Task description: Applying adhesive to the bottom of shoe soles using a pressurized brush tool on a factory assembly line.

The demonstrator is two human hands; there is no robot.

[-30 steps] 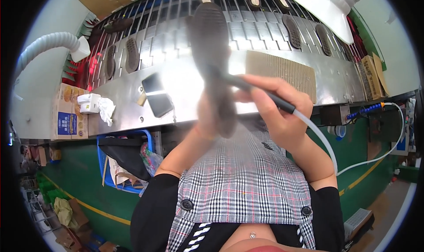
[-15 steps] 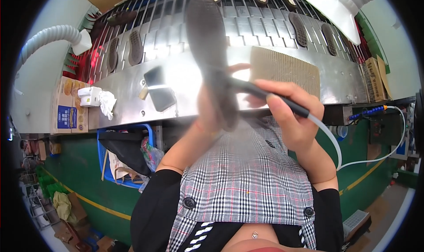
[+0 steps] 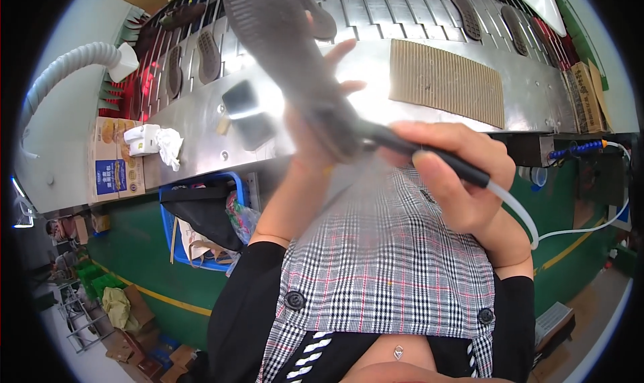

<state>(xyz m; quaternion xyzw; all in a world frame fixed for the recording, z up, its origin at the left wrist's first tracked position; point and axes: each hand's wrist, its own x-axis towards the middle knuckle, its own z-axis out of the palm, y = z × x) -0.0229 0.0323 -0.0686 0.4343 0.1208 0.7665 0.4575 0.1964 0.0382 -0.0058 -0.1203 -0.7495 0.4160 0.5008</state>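
A dark brown shoe sole (image 3: pixel 278 40) is held up over the bench, tilted, its far end leaning left. My left hand (image 3: pixel 300 141) is closed around it from beneath; several fingertips show past its right edge. In my right hand (image 3: pixel 463 205) is a black pen-like applicator (image 3: pixel 429 153), gripped between thumb and fingers, with a pale flexible tube (image 3: pixel 520 212) running from its back end. The applicator's tip is at the sole's right edge, close to the near end; blur hides whether they touch.
Several soles, among them one brown sole (image 3: pixel 208 55), lie on the slatted metal conveyor (image 3: pixel 376 10). On the steel ledge are a corrugated cardboard sheet (image 3: pixel 446 81), a dark phone-like slab (image 3: pixel 248 118) and tissues (image 3: pixel 170 148). Below the ledge sits a blue basket (image 3: pixel 201 263).
The sole has swung left and tilted further, and more of my left fingers shows beyond it. My right hand stays by its near end. The whole view has shifted slightly.
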